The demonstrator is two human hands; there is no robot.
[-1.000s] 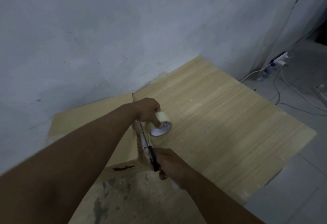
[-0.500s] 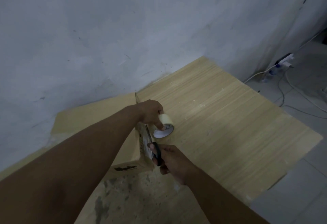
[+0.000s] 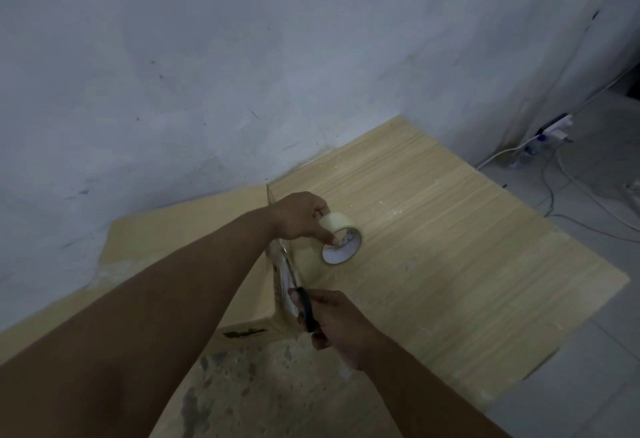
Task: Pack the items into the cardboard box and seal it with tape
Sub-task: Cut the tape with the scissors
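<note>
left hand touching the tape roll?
Touching. Head view shows the left hand gripping the tape roll, with a fingertip hooked inside its core.

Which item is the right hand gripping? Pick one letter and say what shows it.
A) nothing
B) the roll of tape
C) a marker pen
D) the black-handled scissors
D: the right hand grips the black-handled scissors at the edge of the cardboard box, while the left hand holds the roll of tape.
</note>
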